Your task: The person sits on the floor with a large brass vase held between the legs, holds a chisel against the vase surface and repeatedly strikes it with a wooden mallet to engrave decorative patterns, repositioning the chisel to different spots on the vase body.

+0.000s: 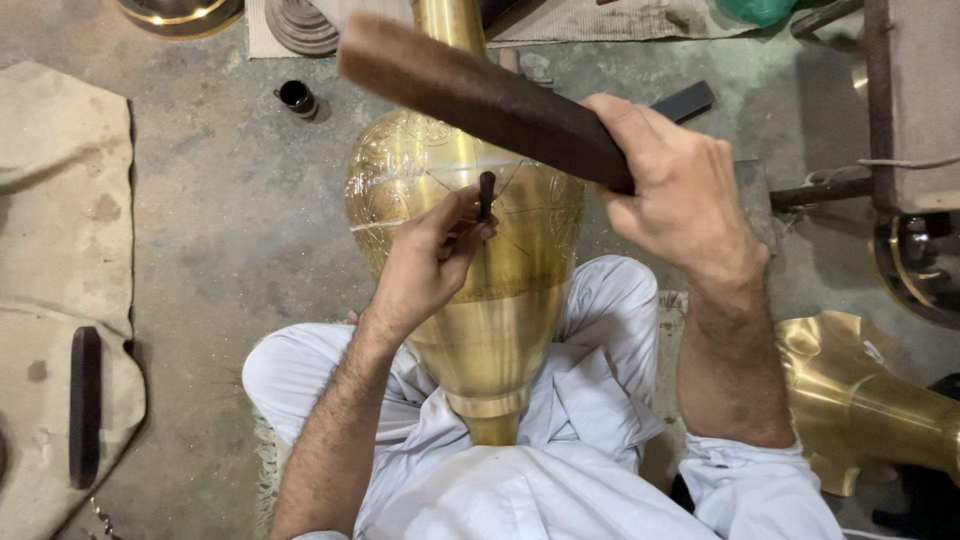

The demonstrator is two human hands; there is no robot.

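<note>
1. Left hand (430, 262): closed in a pinch on a small dark punch (486, 195), held upright with its tip against the vase (470, 260).
2. Right hand (680, 195): fist wrapped round one end of a dark wooden bat (480, 98). The bat is raised, angled up and left over the vase's upper body, clear of the punch and slightly motion-blurred.
3. Vase: large brass piece, lying lengthwise between the person's knees, narrow foot toward the body, neck pointing away. Engraved patterning on the left of the bulge, thin scribed lines across the middle, plain polished metal lower down.
4. Person sits on the concrete floor (230, 200) in white clothing; the vase rests in the lap.
5. Small dark cylinder (297, 97) on the floor, up left of the vase, well apart from both hands.
6. Flat dark bar (683, 102) on the floor just behind the right hand.
7. Cloth (60, 200) at left edge, with a dark wooden strip (84, 405) lying on it.
8. Second brass piece (860, 395) at lower right, beside the right forearm; cannot tell whether they touch.
</note>
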